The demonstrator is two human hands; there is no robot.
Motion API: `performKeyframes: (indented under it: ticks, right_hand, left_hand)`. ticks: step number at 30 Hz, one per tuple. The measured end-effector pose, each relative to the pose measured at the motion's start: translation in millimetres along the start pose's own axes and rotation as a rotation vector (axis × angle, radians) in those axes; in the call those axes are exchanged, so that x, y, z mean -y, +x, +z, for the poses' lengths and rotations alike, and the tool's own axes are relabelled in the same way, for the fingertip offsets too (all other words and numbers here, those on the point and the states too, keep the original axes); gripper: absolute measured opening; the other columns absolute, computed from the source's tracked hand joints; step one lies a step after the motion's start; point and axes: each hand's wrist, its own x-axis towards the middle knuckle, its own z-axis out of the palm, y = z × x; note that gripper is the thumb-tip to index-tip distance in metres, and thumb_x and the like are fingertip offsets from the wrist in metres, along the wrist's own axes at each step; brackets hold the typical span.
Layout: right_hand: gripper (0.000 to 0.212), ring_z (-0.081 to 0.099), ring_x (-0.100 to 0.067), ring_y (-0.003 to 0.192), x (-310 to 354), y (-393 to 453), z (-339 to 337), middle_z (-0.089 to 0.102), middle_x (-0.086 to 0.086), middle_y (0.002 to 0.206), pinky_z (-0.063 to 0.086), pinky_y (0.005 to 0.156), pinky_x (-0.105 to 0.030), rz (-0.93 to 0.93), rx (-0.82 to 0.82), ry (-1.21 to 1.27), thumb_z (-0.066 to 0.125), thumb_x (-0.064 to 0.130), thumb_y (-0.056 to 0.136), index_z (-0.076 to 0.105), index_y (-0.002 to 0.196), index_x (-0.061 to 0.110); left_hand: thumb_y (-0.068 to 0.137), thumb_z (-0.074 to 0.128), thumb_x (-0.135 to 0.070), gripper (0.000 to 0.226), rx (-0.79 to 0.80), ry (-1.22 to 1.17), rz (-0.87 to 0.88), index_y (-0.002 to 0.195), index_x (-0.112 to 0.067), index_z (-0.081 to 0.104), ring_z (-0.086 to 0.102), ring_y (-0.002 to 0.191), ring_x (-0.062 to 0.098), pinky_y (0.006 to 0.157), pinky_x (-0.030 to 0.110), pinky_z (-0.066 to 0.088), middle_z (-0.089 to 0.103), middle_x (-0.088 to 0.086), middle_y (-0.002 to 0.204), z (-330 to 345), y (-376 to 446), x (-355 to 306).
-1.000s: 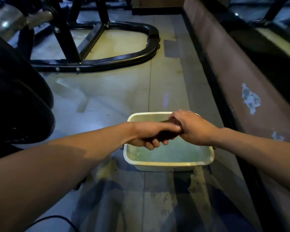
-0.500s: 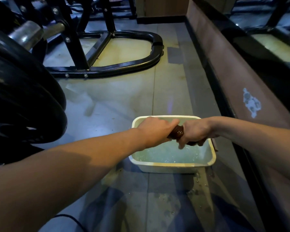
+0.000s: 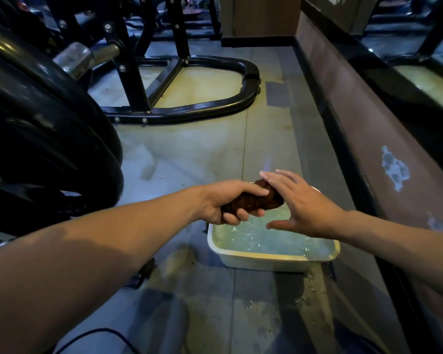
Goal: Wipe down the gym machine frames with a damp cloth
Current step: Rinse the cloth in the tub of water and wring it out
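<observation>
Gym floor (image 3: pixel 215 154), cloth (image 3: pixel 253 200) inside left hand (image 3: pixel 223 203) fingers (image 3: pixel 238 215)

We are on the floor of a gym. To our left stand big black weight plates (image 3: pixel 44 139) loaded on a steel bar sleeve (image 3: pixel 74 58), and ahead a black tubular machine frame (image 3: pixel 189 108) is bolted together and rests on the grey tiled floor (image 3: pixel 215 154). More dark equipment legs crowd the far end, and a long brown wall (image 3: pixel 368 139) runs along our right.
</observation>
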Motion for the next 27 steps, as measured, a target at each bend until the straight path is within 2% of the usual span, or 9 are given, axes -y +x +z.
performKeyframes:
  ticks: [2, 4, 5, 8, 13, 16, 20, 24, 27]
  right_hand:
    - [0.084, 0.051, -0.027, 0.129, 11, 2, 2, 0.054, -0.006, 0.141, 0.052, 0.097, -0.040, -0.029, -0.246, -0.013, 0.072, 0.057, 0.081, 0.044, 0.147, 0.015]
    - [0.055, 0.061, -0.030, 0.097, 17, 5, -1, 0.063, -0.007, 0.112, 0.050, 0.068, -0.037, -0.054, -0.425, -0.024, 0.078, 0.035, 0.079, 0.054, 0.125, 0.015]
    - [0.049, 0.062, -0.029, 0.090, 16, 6, -3, 0.064, -0.006, 0.105, 0.047, 0.063, -0.035, -0.064, -0.420, -0.006, 0.080, 0.026, 0.079, 0.055, 0.119, 0.016]
    - [0.039, 0.063, -0.024, 0.085, 6, 10, -12, 0.066, 0.000, 0.100, 0.049, 0.063, -0.036, -0.060, -0.155, 0.008, 0.075, 0.024, 0.087, 0.051, 0.117, 0.021]
    - [0.017, 0.053, -0.011, 0.066, 11, 17, -17, 0.056, 0.009, 0.080, 0.030, 0.051, -0.024, 0.141, 0.136, -0.167, 0.063, 0.031, 0.098, 0.047, 0.099, 0.028]
    - [0.026, 0.054, -0.011, 0.061, 16, 22, -19, 0.063, 0.001, 0.078, 0.039, 0.050, -0.029, 0.259, 0.197, -0.132, 0.064, 0.044, 0.097, 0.055, 0.085, 0.024]
    - [0.043, 0.058, -0.021, 0.061, 25, 33, -20, 0.066, -0.004, 0.076, 0.044, 0.051, -0.032, 0.489, 0.269, 0.079, 0.071, 0.060, 0.088, 0.064, 0.082, 0.018]
    - [0.029, 0.050, -0.021, 0.057, 28, 42, -16, 0.060, -0.005, 0.070, 0.041, 0.051, -0.030, 0.627, 0.427, 0.468, 0.077, 0.037, 0.089, 0.066, 0.084, 0.010]
    - [0.025, 0.047, -0.015, 0.057, 31, 38, -19, 0.054, -0.005, 0.077, 0.038, 0.048, -0.027, 0.653, 0.546, 0.672, 0.075, 0.027, 0.091, 0.065, 0.101, 0.006]
  left_hand:
    - [0.100, 0.056, -0.030, 0.031, 0.125, -0.019, -0.007, 0.119, -0.005, 0.054, 0.041, 0.043, 0.005, 0.033, 0.014, 0.026, 0.059, 0.004, 0.082, 7, -6, -3]
    - [0.100, 0.055, -0.031, 0.027, 0.197, 0.026, -0.017, 0.111, -0.007, 0.055, 0.038, 0.043, 0.004, 0.034, 0.013, 0.024, 0.056, 0.000, 0.077, 17, -8, -5]
    - [0.101, 0.055, -0.033, 0.025, 0.194, 0.074, -0.022, 0.107, -0.009, 0.056, 0.037, 0.043, 0.004, 0.035, 0.014, 0.023, 0.052, -0.002, 0.073, 21, -7, -4]
    - [0.098, 0.066, -0.035, 0.024, 0.030, 0.353, 0.024, 0.095, -0.015, 0.054, 0.033, 0.046, 0.007, 0.040, 0.018, 0.022, 0.043, -0.004, 0.063, 30, 0, 0]
    - [0.084, 0.079, -0.034, 0.032, -0.413, 1.076, 0.221, 0.071, -0.016, 0.056, 0.053, 0.050, 0.015, 0.047, 0.024, 0.038, 0.055, -0.001, 0.060, 34, 15, 7]
    - [0.089, 0.069, -0.036, 0.019, -0.569, 1.483, 0.308, 0.087, -0.018, 0.064, 0.062, 0.073, 0.025, 0.052, 0.028, 0.038, 0.055, -0.003, 0.073, 36, 15, 1]
    - [0.098, 0.060, -0.039, 0.027, -0.604, 1.892, 0.327, 0.113, -0.017, 0.066, 0.061, 0.086, 0.030, 0.068, 0.032, 0.037, 0.065, 0.005, 0.100, 32, 12, -17]
    - [0.100, 0.056, -0.034, 0.029, -0.580, 2.115, 0.379, 0.124, -0.018, 0.059, 0.066, 0.099, 0.029, 0.068, 0.033, 0.037, 0.069, 0.003, 0.115, 26, 5, -28]
    - [0.100, 0.059, -0.039, 0.043, -0.539, 2.138, 0.441, 0.135, -0.018, 0.045, 0.069, 0.099, 0.031, 0.066, 0.034, 0.040, 0.069, 0.005, 0.117, 22, 3, -19]
